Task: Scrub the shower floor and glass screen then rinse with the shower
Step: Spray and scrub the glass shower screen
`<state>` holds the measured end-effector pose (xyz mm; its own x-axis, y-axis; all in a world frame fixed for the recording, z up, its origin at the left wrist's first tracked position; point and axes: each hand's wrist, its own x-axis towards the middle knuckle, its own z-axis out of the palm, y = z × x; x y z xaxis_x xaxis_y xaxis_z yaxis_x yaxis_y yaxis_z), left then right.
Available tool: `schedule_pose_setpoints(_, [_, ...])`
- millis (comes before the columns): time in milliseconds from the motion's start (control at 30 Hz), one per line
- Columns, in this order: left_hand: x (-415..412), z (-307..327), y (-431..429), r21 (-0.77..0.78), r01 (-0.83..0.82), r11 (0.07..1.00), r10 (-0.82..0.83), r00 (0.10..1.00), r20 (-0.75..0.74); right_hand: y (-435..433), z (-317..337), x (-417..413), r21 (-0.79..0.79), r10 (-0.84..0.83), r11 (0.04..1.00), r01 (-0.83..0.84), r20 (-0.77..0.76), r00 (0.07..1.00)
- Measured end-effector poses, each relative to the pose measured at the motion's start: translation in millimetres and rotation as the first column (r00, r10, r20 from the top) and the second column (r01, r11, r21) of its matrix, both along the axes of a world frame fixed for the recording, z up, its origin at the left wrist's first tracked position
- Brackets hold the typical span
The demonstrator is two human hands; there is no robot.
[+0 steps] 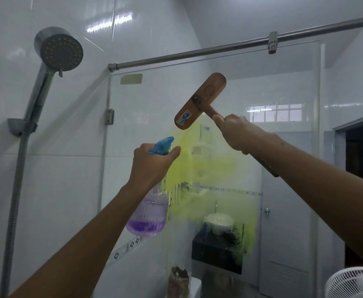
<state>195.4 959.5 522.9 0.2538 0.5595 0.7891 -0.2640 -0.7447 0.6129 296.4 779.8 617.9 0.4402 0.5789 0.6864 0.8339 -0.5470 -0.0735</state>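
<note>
The glass screen [288,147] stands in front of me, smeared with a yellow-green stain [204,168] that runs down in drips. My left hand [150,166] grips the neck of a clear spray bottle [148,214] with purple liquid and a blue trigger head [162,145] aimed at the stain. My right hand [236,132] holds the handle of a wooden brush [200,102], its flat head raised against the glass just above the stain. A chrome shower head [60,51] sits in its wall holder at upper left.
A metal rail [219,48] braces the top of the glass. The shower hose [14,201] hangs down the tiled left wall. Behind the glass are a white door [288,244], a dark doorway [361,151] and a basin on a dark counter [217,244]. A white fan [352,282] sits bottom right.
</note>
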Motion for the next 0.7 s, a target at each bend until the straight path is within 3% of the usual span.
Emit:
schedule_pose_setpoints(100, [-1.5,2.3,0.4,0.045,-0.024,0.999,0.026,0.999,-0.042,0.0,-0.3,1.2,0.001,0.003,1.0,-0.003,-0.009,1.0])
schedule_pose_setpoints(233, [1.4,-0.5,2.8,-0.012,-0.021,1.0,0.021,0.999,-0.034,3.2,0.0,5.5,-0.018,0.003,1.0,-0.003,-0.016,1.0])
schedule_pose_setpoints(400, [-1.4,2.8,1.4,0.06,-0.068,0.996,0.069,0.997,-0.027,6.4,2.0,10.8,-0.046,0.0,0.999,0.001,0.015,1.0])
schedule_pose_setpoints(533, [-0.4,5.2,0.9,0.0,-0.033,0.999,0.033,0.999,-0.033,6.6,1.1,9.0,-0.023,-0.001,1.0,0.001,0.002,1.0])
schedule_pose_setpoints(700, [-4.1,7.9,-6.6,0.092,-0.067,0.994,0.071,0.996,-0.045,3.3,0.1,7.6,-0.014,0.034,0.999,-0.034,0.0,0.999])
